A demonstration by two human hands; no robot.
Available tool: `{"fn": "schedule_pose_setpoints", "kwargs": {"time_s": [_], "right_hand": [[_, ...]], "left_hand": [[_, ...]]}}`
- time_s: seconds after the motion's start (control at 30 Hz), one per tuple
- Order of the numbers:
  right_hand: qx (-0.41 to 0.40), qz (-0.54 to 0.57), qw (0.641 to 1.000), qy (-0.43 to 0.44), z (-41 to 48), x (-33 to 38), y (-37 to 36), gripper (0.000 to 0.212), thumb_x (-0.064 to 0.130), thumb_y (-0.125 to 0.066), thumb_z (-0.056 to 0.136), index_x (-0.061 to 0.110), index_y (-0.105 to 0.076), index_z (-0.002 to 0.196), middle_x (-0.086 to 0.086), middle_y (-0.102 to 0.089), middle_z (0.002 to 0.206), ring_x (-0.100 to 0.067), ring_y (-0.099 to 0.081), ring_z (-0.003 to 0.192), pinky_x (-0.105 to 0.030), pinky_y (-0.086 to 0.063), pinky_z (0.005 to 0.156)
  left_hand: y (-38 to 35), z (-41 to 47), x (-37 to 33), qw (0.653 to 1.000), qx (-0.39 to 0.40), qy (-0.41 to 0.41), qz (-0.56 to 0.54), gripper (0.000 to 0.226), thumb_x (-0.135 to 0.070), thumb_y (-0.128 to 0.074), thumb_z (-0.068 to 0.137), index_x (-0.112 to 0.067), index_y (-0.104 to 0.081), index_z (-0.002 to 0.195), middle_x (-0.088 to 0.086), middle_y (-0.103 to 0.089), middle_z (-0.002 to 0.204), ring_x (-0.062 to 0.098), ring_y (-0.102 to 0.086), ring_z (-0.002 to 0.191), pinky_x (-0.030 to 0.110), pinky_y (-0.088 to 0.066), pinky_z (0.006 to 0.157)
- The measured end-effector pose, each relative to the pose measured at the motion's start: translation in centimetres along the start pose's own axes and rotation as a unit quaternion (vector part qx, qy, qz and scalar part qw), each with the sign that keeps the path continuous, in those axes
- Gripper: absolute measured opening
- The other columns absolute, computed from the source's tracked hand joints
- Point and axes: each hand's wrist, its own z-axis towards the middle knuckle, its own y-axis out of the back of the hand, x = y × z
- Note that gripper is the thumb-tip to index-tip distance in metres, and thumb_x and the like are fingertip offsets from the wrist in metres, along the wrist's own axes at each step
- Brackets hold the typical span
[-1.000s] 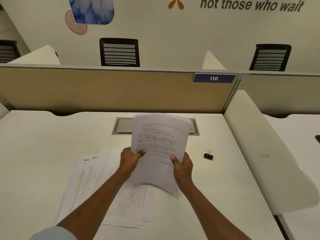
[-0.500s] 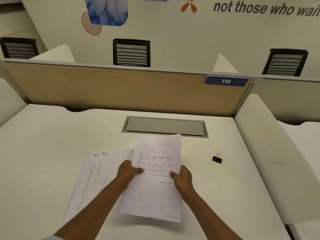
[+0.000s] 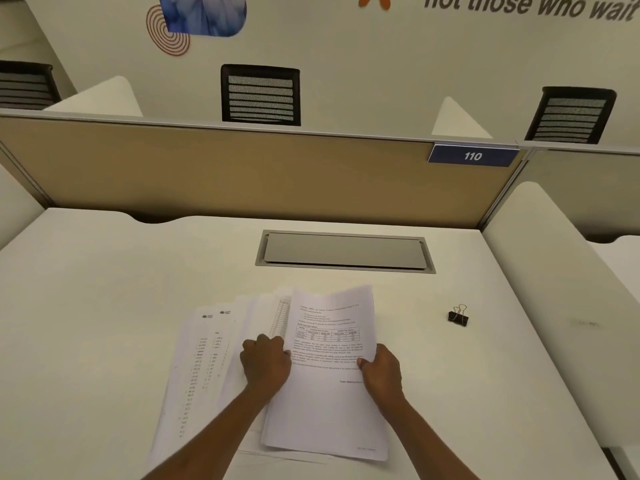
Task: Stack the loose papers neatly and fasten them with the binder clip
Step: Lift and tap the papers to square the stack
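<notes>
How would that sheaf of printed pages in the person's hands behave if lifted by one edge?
Probably floppy: the sheaf of printed pages is thin and its far edge already curls a little. Likely light, since the left hand and right hand pinch it only at the sides. The sheets may slide apart, like the fanned papers on the desk.

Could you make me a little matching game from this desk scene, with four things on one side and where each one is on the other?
Things:
1. binder clip
2. held sheaf of papers
3. fanned-out papers
4. grey cable hatch

Places:
A. spread flat on the desk, left of the left hand
B. set into the desk near the partition
C. alone on the desk, off to the right of the right hand
D. gripped at both side edges by the two hands

Pairs: 1-C, 2-D, 3-A, 4-B
</notes>
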Motion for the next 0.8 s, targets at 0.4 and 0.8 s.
{"fn": "schedule_pose_setpoints", "kwargs": {"time_s": [0.4,0.8], "right_hand": [[-0.050,-0.082,0.995,-0.036,-0.6,1.7,-2.2,0.016,0.006,-0.055,0.087,-0.004,-0.057,0.099,-0.018,-0.061,0.104,-0.032,-0.060,0.094,-0.042,-0.053,0.083],[-0.015,0.041,0.994,-0.098,-0.5,2.8,-2.6,0.017,-0.003,-0.049,0.080,-0.004,-0.058,0.094,-0.015,-0.065,0.096,-0.030,-0.064,0.087,-0.043,-0.058,0.079]], "left_hand": [[-0.7,0.7,0.2,0.997,0.042,0.055,-0.018,0.025,-0.033,-0.049,0.093,-0.024,-0.059,0.115,0.013,-0.043,0.128,0.033,-0.036,0.120,0.046,-0.036,0.091],[0.3,2.1,1.2,0.996,0.063,0.038,-0.046,0.027,-0.031,-0.046,0.095,-0.019,-0.055,0.118,0.013,-0.045,0.118,0.032,-0.045,0.110,0.043,-0.043,0.092]]}}
